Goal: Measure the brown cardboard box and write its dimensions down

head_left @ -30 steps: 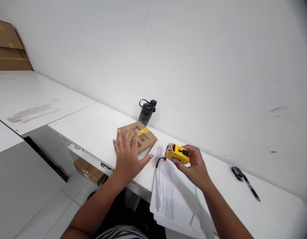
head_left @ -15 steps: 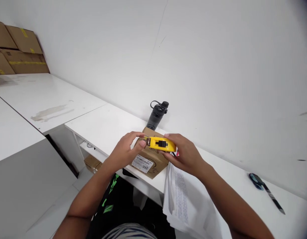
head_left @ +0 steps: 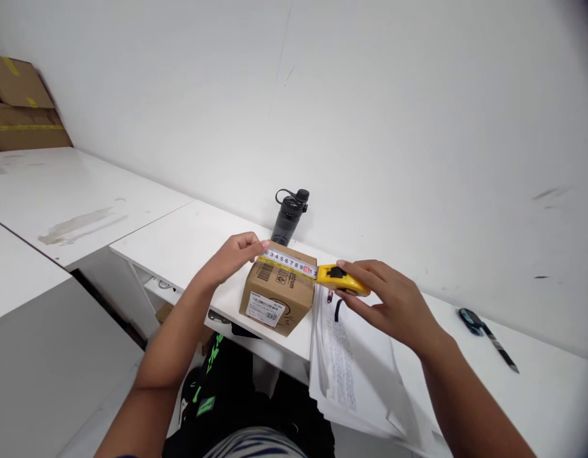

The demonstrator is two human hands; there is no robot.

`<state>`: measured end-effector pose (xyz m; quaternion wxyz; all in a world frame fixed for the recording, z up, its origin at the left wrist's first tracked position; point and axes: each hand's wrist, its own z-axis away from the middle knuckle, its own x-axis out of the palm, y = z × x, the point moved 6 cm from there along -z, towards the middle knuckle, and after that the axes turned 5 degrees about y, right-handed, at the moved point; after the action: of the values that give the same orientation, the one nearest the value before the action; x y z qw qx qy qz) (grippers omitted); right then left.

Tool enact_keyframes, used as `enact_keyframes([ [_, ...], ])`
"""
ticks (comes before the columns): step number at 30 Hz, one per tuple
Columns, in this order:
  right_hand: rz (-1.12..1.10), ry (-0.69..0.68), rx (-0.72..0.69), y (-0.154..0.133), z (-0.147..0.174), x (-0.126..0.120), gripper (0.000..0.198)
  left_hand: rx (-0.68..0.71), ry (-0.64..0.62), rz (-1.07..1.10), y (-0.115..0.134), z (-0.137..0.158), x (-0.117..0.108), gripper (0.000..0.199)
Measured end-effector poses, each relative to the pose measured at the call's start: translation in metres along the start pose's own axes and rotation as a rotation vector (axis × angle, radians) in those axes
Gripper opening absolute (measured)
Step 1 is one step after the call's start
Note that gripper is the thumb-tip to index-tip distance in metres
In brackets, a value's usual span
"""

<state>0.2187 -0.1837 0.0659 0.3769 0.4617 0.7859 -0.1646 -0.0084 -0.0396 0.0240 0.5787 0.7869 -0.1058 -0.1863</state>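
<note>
A yellow tape measure [head_left: 342, 279] is in my right hand [head_left: 387, 299], its fingers closed round the case. The white blade [head_left: 289, 262] is drawn out to the left across the top of a small brown cardboard box [head_left: 277, 299]. My left hand [head_left: 237, 252] pinches the blade's free end at the box's far left top edge, hiding the tip. Digits from about 3 to 9 show on the blade, then a red mark near the case. A white label [head_left: 264, 310] is stuck on the box's near side.
A black bottle [head_left: 288, 217] stands behind the box, by the wall. Papers [head_left: 356, 375] lie right of the box, with a dark pen partly on them. Farther right is a dark knife-like tool [head_left: 499, 350]. Large cartons [head_left: 21, 95] are stacked far left.
My hands have moved apart, and the tape blade is now pulled out between them over the box. My right hand carried the case rightward. The view has shifted a little.
</note>
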Motion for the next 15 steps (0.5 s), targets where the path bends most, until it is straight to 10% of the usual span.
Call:
enact_keyframes([
  [15, -0.014, -0.195, 0.178, 0.018, 0.004, 0.026, 0.046, -0.259, -0.175, -0.276, -0.05, -0.017, 0.009, 0.055],
])
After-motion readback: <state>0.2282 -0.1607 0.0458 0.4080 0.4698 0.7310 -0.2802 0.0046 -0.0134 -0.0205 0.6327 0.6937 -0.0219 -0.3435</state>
